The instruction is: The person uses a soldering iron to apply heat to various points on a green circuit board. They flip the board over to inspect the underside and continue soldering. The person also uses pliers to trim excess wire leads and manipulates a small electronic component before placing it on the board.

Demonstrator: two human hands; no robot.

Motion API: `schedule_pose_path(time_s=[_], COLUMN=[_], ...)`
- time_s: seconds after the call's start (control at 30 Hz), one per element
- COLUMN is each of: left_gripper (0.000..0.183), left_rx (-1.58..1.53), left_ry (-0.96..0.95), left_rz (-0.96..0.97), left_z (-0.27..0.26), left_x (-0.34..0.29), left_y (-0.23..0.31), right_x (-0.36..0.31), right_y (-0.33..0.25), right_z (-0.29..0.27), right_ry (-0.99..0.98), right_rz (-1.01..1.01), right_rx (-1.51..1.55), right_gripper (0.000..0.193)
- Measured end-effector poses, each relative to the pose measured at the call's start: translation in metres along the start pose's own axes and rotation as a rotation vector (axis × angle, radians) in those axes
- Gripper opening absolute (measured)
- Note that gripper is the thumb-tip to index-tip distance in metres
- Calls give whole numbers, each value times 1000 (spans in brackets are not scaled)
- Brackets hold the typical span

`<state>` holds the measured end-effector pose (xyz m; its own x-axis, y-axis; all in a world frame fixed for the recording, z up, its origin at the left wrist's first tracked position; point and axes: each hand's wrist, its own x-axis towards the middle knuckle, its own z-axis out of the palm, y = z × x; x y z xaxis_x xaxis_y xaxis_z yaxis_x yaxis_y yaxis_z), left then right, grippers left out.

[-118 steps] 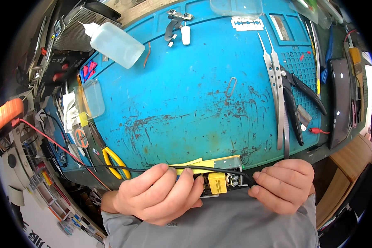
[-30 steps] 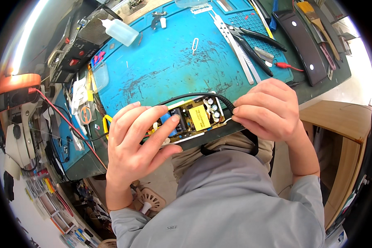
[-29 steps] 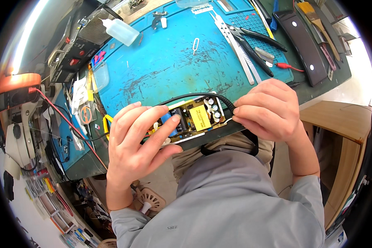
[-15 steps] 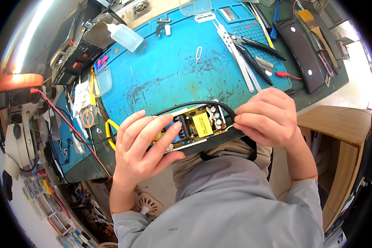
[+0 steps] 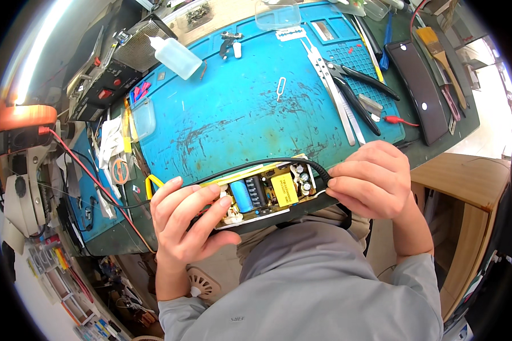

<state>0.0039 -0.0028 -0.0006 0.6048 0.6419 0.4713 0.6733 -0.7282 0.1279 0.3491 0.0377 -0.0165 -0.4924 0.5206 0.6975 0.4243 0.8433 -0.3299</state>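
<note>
A narrow power supply circuit board [image 5: 265, 198] lies at the near edge of the bench. On it are a yellow-wrapped transformer [image 5: 284, 189], a blue part [image 5: 242, 196] and several capacitors. My left hand [image 5: 190, 220] holds the board's left end, its fingertips over the top and its thumb along the near side. A black cable [image 5: 250, 165] arches along the board's far edge. My right hand [image 5: 374, 181] pinches the cable's ribbed sleeve [image 5: 320, 169] at the right end, thumb against forefinger. A white wire shows beside those fingertips.
On the blue mat [image 5: 210, 125] lie a SIM ejector pin [image 5: 280, 89], tweezers [image 5: 331, 94], black-handled pliers [image 5: 355, 88] and a white bottle [image 5: 177, 57]. To the right are a dark phone [image 5: 418, 91] and a brush [image 5: 440, 51]. Yellow-handled pliers [image 5: 152, 184] sit near my left hand.
My left hand has drawn back toward the board's left end, uncovering the blue part. Board and hands sit slightly lower in view. The right hand keeps its pinch on the cable sleeve.
</note>
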Motion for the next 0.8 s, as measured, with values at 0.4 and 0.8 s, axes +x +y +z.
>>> schedule_pose_path(time_s=[0.4,0.8], left_gripper=[51,52], left_rx=[-99,-107], left_ry=[62,36], left_rz=[-39,-54], left_z=[5,6], left_x=[10,11], left_y=[1,0], right_x=[1,1], right_y=[1,0], right_z=[0,0], right_ry=[1,-6], right_rz=[3,8], right_rx=[4,-6], right_gripper=[20,18])
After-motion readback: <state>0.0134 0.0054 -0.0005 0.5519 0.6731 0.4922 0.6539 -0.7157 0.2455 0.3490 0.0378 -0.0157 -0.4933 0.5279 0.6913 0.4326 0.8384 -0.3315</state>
